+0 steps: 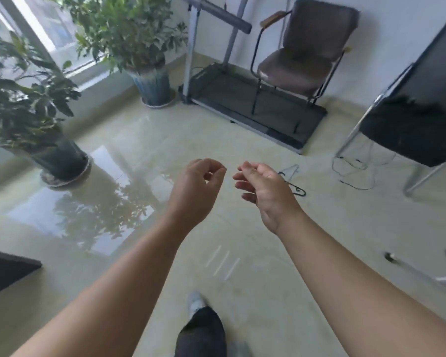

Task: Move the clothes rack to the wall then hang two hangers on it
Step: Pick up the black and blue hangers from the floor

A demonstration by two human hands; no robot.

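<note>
My left hand and my right hand hang in mid-air in front of me, close together, fingers loosely curled and holding nothing. On the floor just beyond my right hand lie two hangers, a black one and a clear one, partly hidden by the hand. At the lower right edge a white bar with a black caster shows, which looks like the foot of the clothes rack; the rest of it is out of view.
Two potted plants stand at the left by the window. A treadmill and a brown chair stand against the far wall. A black chair is at the right, with cables under it. My leg is below.
</note>
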